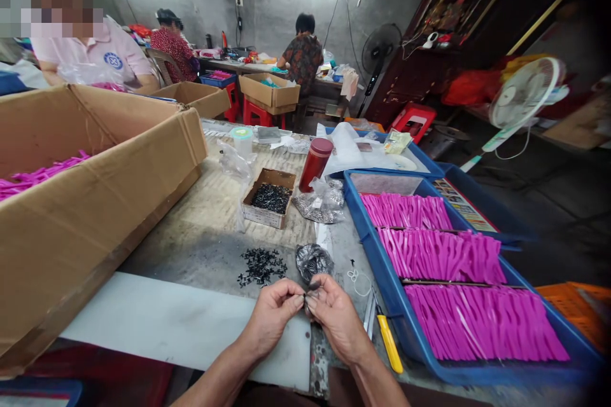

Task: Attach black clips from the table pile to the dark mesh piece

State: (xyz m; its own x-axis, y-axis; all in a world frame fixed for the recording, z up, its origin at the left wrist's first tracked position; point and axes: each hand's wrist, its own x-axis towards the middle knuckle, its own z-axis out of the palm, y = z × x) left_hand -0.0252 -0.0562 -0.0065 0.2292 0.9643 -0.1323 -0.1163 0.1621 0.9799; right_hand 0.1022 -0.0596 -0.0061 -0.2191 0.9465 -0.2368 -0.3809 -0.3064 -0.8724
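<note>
My left hand (pixel 274 317) and my right hand (pixel 337 317) meet low in the middle of the head view, fingertips pinched together on a small clear plastic bag (pixel 312 262) of tiny dark parts. The bag's body rests on the table just beyond my fingers. A loose heap of small black parts (pixel 261 266) lies on the table left of the bag. Further back stands a small cardboard box (pixel 268 198) full of the same black parts. A white board (pixel 181 323) lies under my left wrist.
A blue tray (pixel 382 267) at right holds rows of pink plastic pieces (pixel 442 254). A yellow-handled knife (pixel 389 342) lies beside my right hand. A big carton (pixel 95 203) fills the left. A red bottle (pixel 315 164) stands behind. Other people sit at the back.
</note>
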